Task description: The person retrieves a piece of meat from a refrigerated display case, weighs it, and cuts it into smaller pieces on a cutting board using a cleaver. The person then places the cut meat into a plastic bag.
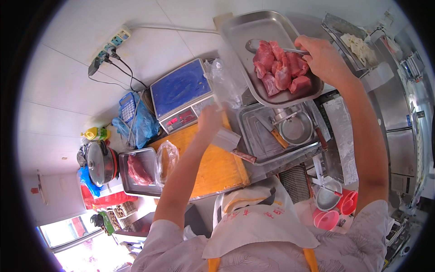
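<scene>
At the far right of the counter, my right hand (321, 59) is closed around the handle of a metal spoon (290, 50). The spoon's bowl lies beside several chunks of raw red meat (282, 68) in a deep steel tray (240, 27). My left hand (210, 120) hangs over the front corner of a weighing scale (180, 88) with a blue top. Motion blurs its fingers, and a pale smear shows at their tips. Below that hand, a cleaver (226, 139) lies across the edge of a yellow cutting board (213, 170).
Right of the board, a shallow steel tray (247, 136) holds a wooden-handled knife (277, 137) and a metal pot (297, 129). Further left are a piece of meat (138, 171) in a small tray, a lidded pot (100, 163) and a calculator (128, 108). Cords hang from a power strip (117, 40).
</scene>
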`<act>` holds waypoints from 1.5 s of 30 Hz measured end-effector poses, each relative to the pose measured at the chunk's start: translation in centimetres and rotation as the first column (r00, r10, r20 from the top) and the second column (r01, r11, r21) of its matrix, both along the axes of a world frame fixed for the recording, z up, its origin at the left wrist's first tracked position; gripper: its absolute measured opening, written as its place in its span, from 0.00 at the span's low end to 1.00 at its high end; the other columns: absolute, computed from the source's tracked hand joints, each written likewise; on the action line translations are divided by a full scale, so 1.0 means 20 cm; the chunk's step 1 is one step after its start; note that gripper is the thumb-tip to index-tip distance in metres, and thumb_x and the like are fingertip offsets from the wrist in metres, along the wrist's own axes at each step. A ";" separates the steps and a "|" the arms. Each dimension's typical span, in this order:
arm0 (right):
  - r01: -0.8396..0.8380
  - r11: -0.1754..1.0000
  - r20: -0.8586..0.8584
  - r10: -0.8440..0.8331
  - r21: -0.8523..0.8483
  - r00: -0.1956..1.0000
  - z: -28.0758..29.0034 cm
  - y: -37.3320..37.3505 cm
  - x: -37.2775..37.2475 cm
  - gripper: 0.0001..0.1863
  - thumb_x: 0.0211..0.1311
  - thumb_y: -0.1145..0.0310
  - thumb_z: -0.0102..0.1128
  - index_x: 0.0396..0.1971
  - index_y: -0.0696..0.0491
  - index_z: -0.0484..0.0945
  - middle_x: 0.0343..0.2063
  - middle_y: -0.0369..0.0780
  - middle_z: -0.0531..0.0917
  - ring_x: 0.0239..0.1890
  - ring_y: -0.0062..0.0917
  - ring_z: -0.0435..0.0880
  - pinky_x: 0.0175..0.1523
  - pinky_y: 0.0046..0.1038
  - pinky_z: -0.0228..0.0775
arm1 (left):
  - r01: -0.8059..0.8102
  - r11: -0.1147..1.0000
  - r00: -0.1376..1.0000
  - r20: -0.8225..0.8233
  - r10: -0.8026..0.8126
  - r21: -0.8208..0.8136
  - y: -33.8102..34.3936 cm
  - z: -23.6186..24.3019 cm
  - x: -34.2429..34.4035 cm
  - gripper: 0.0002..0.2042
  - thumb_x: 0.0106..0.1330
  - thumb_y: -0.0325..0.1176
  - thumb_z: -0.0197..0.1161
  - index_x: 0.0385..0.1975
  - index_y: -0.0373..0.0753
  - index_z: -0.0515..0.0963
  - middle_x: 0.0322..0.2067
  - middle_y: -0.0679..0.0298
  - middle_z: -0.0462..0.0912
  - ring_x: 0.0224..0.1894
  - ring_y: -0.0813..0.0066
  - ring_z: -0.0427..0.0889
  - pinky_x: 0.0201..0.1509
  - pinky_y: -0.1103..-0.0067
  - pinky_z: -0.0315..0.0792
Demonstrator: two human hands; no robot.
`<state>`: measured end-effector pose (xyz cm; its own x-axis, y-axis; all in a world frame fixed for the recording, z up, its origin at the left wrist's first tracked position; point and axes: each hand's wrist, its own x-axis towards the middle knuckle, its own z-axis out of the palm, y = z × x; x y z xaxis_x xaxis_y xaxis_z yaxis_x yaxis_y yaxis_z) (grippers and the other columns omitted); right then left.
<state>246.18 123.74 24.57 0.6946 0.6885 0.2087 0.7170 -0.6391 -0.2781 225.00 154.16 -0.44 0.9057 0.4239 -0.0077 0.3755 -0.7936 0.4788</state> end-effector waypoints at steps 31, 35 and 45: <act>0.612 0.460 -0.657 -0.079 0.643 0.750 0.02 -0.23 -0.81 0.13 0.72 0.67 0.67 0.51 0.57 0.84 0.34 0.31 0.84 0.27 0.05 0.68 0.27 0.14 0.54 | 0.461 0.856 0.816 0.490 -0.306 -0.233 -0.30 1.21 0.29 0.07 0.71 0.26 0.69 0.45 0.33 0.85 0.37 0.65 0.88 0.37 0.82 0.83 0.43 0.82 0.76; 0.626 0.453 -0.685 -0.044 0.635 0.727 -0.01 -0.22 -0.89 0.12 0.73 0.68 0.66 0.52 0.56 0.83 0.37 0.32 0.84 0.27 0.05 0.69 0.27 0.14 0.55 | 0.468 0.879 0.743 0.581 -0.332 -0.095 -0.23 1.13 0.28 0.10 0.70 0.27 0.66 0.48 0.35 0.86 0.35 0.64 0.87 0.37 0.80 0.84 0.43 0.78 0.77; 0.615 0.447 -0.740 0.187 0.650 0.646 -0.20 -0.28 -1.25 0.14 0.74 0.69 0.64 0.54 0.56 0.77 0.37 0.33 0.79 0.25 0.08 0.66 0.28 0.15 0.56 | -0.114 0.908 0.992 0.009 0.129 -0.404 0.16 -0.26 -0.97 0.11 0.62 0.17 0.59 0.41 0.33 0.83 0.40 0.56 0.88 0.43 0.65 0.88 0.50 0.71 0.80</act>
